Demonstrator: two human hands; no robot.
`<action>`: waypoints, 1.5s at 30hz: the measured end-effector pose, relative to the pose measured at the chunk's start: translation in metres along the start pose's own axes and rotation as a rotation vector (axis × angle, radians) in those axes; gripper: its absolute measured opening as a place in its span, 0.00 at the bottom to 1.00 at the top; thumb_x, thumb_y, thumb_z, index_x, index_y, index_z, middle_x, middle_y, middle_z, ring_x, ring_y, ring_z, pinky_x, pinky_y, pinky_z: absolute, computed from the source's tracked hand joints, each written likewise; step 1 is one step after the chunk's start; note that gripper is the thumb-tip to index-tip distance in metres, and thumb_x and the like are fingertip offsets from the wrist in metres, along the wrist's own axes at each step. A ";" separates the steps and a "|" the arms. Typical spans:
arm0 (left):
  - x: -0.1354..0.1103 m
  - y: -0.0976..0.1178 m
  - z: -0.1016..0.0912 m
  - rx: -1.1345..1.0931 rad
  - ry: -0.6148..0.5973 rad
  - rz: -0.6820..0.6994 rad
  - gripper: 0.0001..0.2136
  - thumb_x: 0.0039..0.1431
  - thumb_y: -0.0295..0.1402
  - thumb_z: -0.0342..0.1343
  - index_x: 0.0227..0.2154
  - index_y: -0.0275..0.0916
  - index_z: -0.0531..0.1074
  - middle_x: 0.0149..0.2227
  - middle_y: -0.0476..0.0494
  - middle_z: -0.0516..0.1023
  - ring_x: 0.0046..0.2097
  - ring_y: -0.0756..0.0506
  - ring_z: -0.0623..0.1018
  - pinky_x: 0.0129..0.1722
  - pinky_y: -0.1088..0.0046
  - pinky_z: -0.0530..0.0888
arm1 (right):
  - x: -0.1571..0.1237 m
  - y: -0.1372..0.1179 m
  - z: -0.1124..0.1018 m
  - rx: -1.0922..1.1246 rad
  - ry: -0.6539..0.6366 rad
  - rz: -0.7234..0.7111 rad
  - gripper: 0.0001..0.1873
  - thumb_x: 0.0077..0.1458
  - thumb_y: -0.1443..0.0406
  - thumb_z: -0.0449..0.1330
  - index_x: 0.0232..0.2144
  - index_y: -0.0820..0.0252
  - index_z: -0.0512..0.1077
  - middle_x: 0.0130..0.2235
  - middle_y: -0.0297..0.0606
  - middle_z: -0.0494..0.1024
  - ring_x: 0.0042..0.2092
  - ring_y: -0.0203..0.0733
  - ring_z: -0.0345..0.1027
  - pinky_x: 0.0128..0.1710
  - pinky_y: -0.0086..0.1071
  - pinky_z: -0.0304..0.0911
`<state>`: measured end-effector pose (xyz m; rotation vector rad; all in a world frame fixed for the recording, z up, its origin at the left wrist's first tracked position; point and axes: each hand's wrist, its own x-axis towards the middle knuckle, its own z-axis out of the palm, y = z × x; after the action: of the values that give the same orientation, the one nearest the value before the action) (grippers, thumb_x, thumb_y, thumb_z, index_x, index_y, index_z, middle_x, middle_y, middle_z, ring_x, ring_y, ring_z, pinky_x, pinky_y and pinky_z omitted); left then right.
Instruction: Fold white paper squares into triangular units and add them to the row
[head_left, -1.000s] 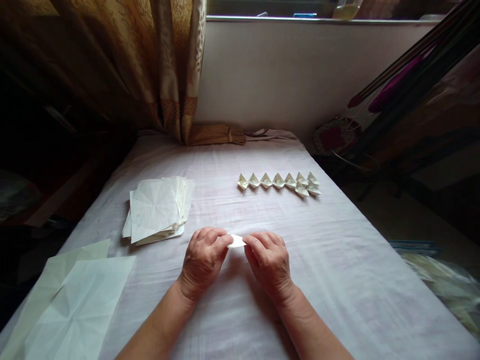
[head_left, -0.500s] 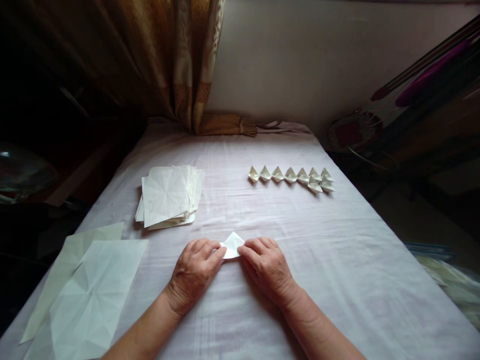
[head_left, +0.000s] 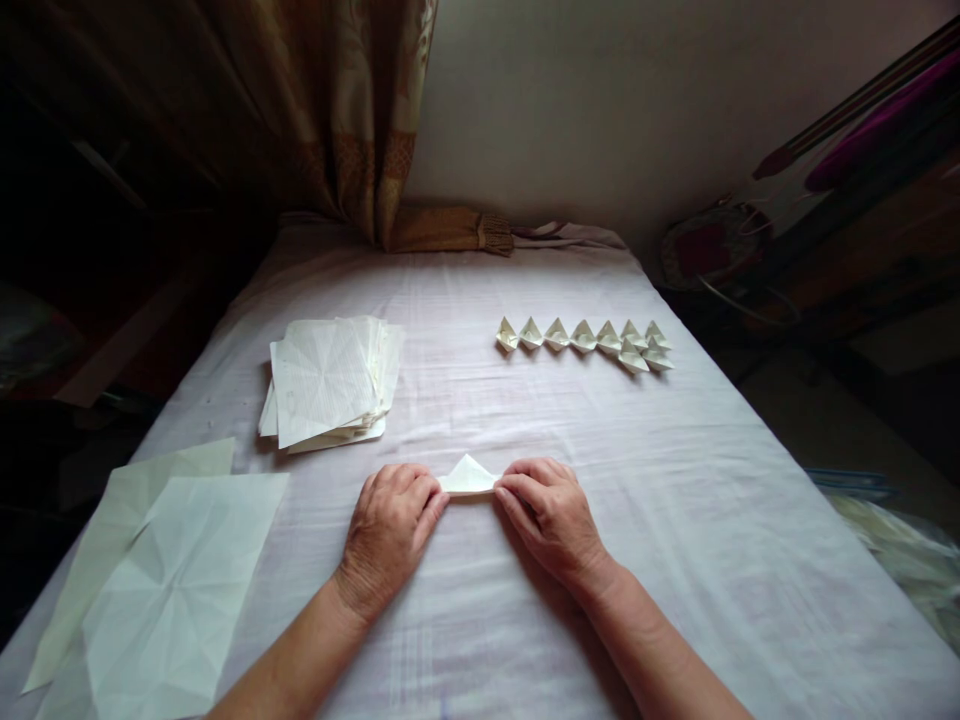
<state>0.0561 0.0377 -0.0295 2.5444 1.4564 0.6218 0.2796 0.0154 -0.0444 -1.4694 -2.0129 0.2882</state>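
A small white folded paper piece (head_left: 466, 476) lies on the pale cloth between my two hands, its point facing away from me. My left hand (head_left: 390, 525) pinches its left end with curled fingers. My right hand (head_left: 551, 515) pinches its right end the same way. A stack of creased white paper squares (head_left: 326, 383) lies beyond my left hand. A row of several small folded paper pieces (head_left: 585, 342) sits farther off, beyond my right hand.
The cloth-covered surface (head_left: 675, 520) drops off at the left and right sides. Two larger creased sheets (head_left: 165, 590) lie at the near left. A patterned curtain (head_left: 360, 110) hangs at the back, with a wall behind. Dark clutter stands at the right.
The paper piece went from held just above the cloth to lying on it with its point up. Both hands dropped with it and stayed on its ends. The camera tilted down.
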 end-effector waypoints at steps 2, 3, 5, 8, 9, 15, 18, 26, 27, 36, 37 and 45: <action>0.003 0.001 0.000 0.027 -0.025 -0.024 0.09 0.66 0.34 0.49 0.31 0.41 0.70 0.36 0.45 0.76 0.40 0.43 0.72 0.43 0.64 0.67 | 0.002 -0.001 0.000 -0.003 0.000 0.017 0.09 0.63 0.64 0.55 0.32 0.56 0.75 0.35 0.36 0.76 0.38 0.40 0.67 0.41 0.36 0.57; 0.005 0.002 0.000 0.039 -0.035 -0.033 0.09 0.66 0.34 0.50 0.31 0.40 0.69 0.35 0.45 0.75 0.39 0.43 0.72 0.42 0.64 0.67 | 0.002 -0.002 0.001 -0.010 0.003 0.020 0.10 0.63 0.64 0.55 0.31 0.56 0.74 0.35 0.36 0.76 0.38 0.40 0.67 0.41 0.36 0.57; 0.007 0.002 0.000 0.053 -0.051 -0.050 0.09 0.65 0.34 0.50 0.30 0.40 0.69 0.35 0.45 0.74 0.39 0.43 0.71 0.42 0.64 0.67 | 0.004 -0.003 0.002 -0.032 0.009 0.024 0.10 0.63 0.64 0.54 0.30 0.57 0.73 0.35 0.37 0.76 0.38 0.41 0.66 0.41 0.36 0.57; 0.011 0.002 0.000 0.060 -0.073 -0.076 0.08 0.65 0.34 0.51 0.29 0.40 0.68 0.36 0.45 0.74 0.39 0.43 0.72 0.42 0.65 0.68 | 0.005 -0.004 0.003 -0.075 0.011 0.035 0.11 0.63 0.64 0.54 0.29 0.58 0.72 0.35 0.38 0.75 0.38 0.42 0.65 0.41 0.36 0.56; 0.012 0.002 0.000 0.062 -0.078 -0.079 0.08 0.64 0.34 0.52 0.29 0.40 0.69 0.36 0.45 0.74 0.39 0.43 0.72 0.42 0.64 0.68 | 0.005 -0.005 0.004 -0.090 0.010 0.042 0.11 0.63 0.64 0.54 0.29 0.58 0.71 0.35 0.38 0.75 0.39 0.42 0.65 0.41 0.36 0.56; 0.016 0.003 0.000 0.088 -0.107 -0.104 0.07 0.63 0.33 0.53 0.28 0.39 0.70 0.39 0.44 0.74 0.40 0.43 0.73 0.41 0.64 0.69 | 0.009 -0.008 0.007 -0.191 0.006 0.075 0.11 0.62 0.64 0.55 0.26 0.58 0.68 0.34 0.38 0.74 0.37 0.43 0.63 0.40 0.36 0.54; 0.018 0.004 -0.001 0.088 -0.106 -0.112 0.07 0.62 0.32 0.53 0.28 0.39 0.70 0.39 0.43 0.74 0.39 0.43 0.73 0.41 0.64 0.69 | 0.010 -0.009 0.007 -0.209 0.014 0.089 0.11 0.61 0.64 0.56 0.25 0.58 0.68 0.33 0.38 0.73 0.37 0.43 0.62 0.40 0.36 0.54; 0.025 0.004 -0.005 0.063 -0.182 -0.162 0.09 0.60 0.34 0.55 0.25 0.40 0.70 0.38 0.44 0.74 0.38 0.43 0.74 0.39 0.65 0.70 | 0.010 -0.010 0.007 -0.200 0.021 0.110 0.11 0.60 0.64 0.57 0.25 0.57 0.68 0.32 0.37 0.73 0.37 0.43 0.63 0.40 0.36 0.54; 0.025 0.003 -0.005 0.057 -0.189 -0.165 0.09 0.60 0.34 0.55 0.25 0.40 0.70 0.38 0.44 0.73 0.38 0.43 0.74 0.39 0.65 0.70 | 0.010 -0.010 0.008 -0.202 0.021 0.111 0.11 0.60 0.64 0.57 0.25 0.57 0.68 0.32 0.37 0.73 0.37 0.43 0.63 0.40 0.36 0.54; 0.027 0.004 -0.005 0.055 -0.199 -0.175 0.09 0.59 0.34 0.56 0.24 0.40 0.70 0.37 0.44 0.73 0.37 0.43 0.74 0.38 0.65 0.69 | 0.010 -0.011 0.008 -0.212 0.025 0.115 0.12 0.61 0.63 0.56 0.25 0.57 0.68 0.32 0.38 0.74 0.36 0.43 0.63 0.39 0.36 0.54; 0.027 0.004 -0.005 0.056 -0.204 -0.177 0.09 0.59 0.34 0.56 0.24 0.40 0.69 0.37 0.44 0.73 0.37 0.43 0.74 0.38 0.65 0.69 | 0.010 -0.011 0.008 -0.209 0.024 0.119 0.12 0.61 0.63 0.56 0.25 0.57 0.67 0.32 0.38 0.73 0.37 0.43 0.63 0.39 0.36 0.54; 0.023 0.005 -0.004 0.058 -0.158 -0.163 0.03 0.60 0.33 0.56 0.32 0.41 0.69 0.35 0.46 0.72 0.38 0.43 0.73 0.38 0.66 0.68 | 0.008 -0.011 0.012 -0.188 0.039 0.159 0.02 0.59 0.64 0.58 0.35 0.57 0.70 0.35 0.36 0.74 0.39 0.43 0.64 0.40 0.36 0.54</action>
<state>0.0687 0.0549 -0.0179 2.4206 1.6255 0.3513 0.2625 0.0208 -0.0450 -1.7423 -1.9384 0.1366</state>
